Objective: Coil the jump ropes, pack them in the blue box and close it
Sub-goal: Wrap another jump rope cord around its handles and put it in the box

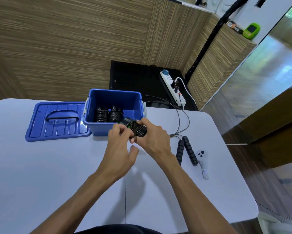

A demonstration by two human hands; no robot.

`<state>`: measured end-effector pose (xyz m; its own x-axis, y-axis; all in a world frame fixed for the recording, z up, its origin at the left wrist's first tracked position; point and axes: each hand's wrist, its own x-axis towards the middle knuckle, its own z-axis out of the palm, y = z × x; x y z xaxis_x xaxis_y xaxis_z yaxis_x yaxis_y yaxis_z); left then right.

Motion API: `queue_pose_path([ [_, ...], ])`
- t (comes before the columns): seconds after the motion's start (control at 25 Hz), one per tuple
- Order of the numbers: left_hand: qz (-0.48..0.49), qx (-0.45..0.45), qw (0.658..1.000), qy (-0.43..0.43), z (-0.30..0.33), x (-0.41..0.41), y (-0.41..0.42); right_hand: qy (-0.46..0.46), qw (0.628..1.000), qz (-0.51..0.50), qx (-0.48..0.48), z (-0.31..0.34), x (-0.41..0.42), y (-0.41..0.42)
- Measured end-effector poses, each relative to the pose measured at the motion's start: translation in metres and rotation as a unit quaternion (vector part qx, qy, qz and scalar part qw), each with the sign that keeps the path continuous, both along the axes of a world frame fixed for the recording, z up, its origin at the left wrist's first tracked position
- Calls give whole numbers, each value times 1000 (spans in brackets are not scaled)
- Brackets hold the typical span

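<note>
Both hands are working a coiled jump rope just in front of the blue box: right hand is closing around the bundle, left hand is pinching the cord end with its lower fingers loose. Two coiled ropes are sitting inside the box, lid is lying left of it, and one uncoiled rope is waiting to the right. Cord is looking springy and light, likely to unwind, so gripping across the wraps seems best; no readable writing.
</note>
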<state>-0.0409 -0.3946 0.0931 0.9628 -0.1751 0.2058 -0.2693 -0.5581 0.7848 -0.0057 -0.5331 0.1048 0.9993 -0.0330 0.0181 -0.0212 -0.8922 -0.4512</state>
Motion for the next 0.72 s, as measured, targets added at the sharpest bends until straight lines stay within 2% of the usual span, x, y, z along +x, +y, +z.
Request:
queue_pose_path([
  [0.12,-77,38,995,-45,5,11,29,-5,1000,31,-5,4,-1,1],
  [0.24,-131,166,972,-99,22,29,59,-10,997,75,-4,12,1,-6],
  [0.32,-159,265,948,-74,31,45,68,6,995,103,3,13,-1,-4],
  [0.4,-187,326,926,-35,31,62,67,25,992,123,25,11,-2,1],
  [0.48,-228,308,924,11,21,74,62,42,990,132,36,11,-3,1],
  [0.56,-244,266,931,61,11,76,59,63,987,146,3,11,-4,0],
  [0.64,-239,232,939,81,3,75,57,46,979,164,-110,2,-8,1],
  [0.72,-235,227,942,80,2,73,53,-28,965,148,-214,-9,-13,7],
])
